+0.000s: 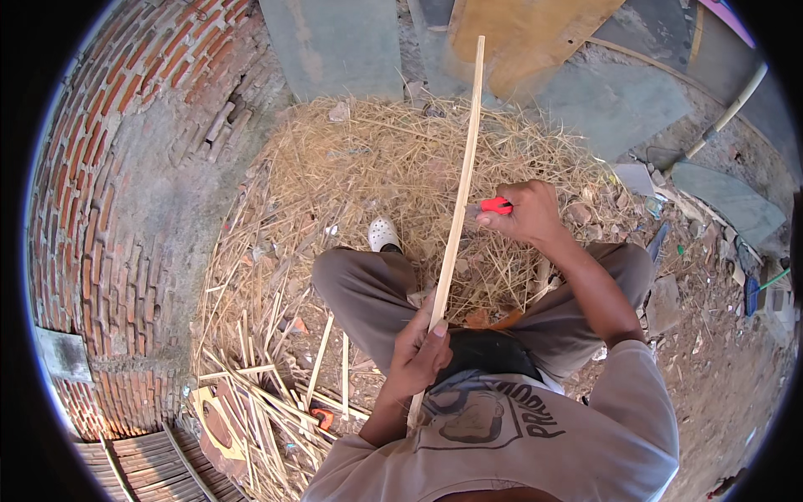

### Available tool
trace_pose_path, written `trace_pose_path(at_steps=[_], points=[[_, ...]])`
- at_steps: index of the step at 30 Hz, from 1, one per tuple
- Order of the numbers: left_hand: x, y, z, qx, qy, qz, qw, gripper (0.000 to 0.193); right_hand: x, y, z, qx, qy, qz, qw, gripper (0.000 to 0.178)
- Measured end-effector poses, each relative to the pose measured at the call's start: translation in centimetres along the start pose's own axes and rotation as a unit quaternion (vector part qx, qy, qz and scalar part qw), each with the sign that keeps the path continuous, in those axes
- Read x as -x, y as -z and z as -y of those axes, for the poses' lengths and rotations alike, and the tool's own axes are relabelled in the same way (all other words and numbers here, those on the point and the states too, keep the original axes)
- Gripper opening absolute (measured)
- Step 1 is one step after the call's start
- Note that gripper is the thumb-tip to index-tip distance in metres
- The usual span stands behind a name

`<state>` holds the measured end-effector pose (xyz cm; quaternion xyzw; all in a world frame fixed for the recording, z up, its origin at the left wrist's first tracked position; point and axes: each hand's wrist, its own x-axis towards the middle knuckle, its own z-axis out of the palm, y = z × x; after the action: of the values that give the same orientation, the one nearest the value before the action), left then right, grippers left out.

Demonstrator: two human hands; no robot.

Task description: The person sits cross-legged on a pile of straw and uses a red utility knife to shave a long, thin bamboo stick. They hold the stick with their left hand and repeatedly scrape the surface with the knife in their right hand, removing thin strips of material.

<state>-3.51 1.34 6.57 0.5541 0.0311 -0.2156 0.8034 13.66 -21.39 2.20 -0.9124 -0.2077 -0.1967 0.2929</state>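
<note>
A long pale wooden or bamboo strip [468, 167] runs upright in front of me, slightly bowed, its lower end near my shirt. Low down on it, my left hand [420, 356] is closed, the thumb lying along the face of the strip. A red-handled cutter knife [497, 206] sits in the fist of my right hand [533, 211], to the right of the strip. Its short blade points left and meets or nearly meets the strip's right edge around mid-length; contact is hard to make out. Some of the blade is hidden by the fingers.
Shavings [351, 159] cover the ground ahead. Loose cut strips [276, 402] lie in a heap at lower left, with a small orange object [322, 417] among them. A brick wall [125, 209] rises on the left. Grey sheets [335, 50] and a brown board [519, 42] stand at the back.
</note>
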Motion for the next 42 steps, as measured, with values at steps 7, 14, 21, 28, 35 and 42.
trace_pose_path(at_steps=[7,14,21,28,35,42], points=[[0.2,-0.3,-0.1,0.063,0.012,0.024,0.998,0.054,0.5,0.1,1.9,-0.004,0.094,-0.022,0.995,0.065],[1.0,0.5,0.1,0.066,0.058,0.041,0.995,0.053,-0.6,0.6,-1.0,0.035,-0.024,0.000,0.999,0.062],[0.1,0.3,-1.0,0.178,0.086,0.044,0.979,0.051,1.2,-0.6,2.8,-0.038,0.101,0.025,0.994,0.066],[-0.9,-0.6,-1.3,0.089,0.089,0.013,0.992,0.055,-0.2,-0.3,1.6,0.008,0.113,-0.056,0.992,0.067],[0.1,-0.6,-1.2,0.060,0.124,0.006,0.990,0.052,-2.1,-0.2,-2.8,0.074,-0.046,-0.038,0.995,0.066],[2.9,1.4,0.0,0.107,0.126,0.036,0.985,0.052,-1.6,0.0,-2.6,0.061,-0.093,0.021,0.994,0.075]])
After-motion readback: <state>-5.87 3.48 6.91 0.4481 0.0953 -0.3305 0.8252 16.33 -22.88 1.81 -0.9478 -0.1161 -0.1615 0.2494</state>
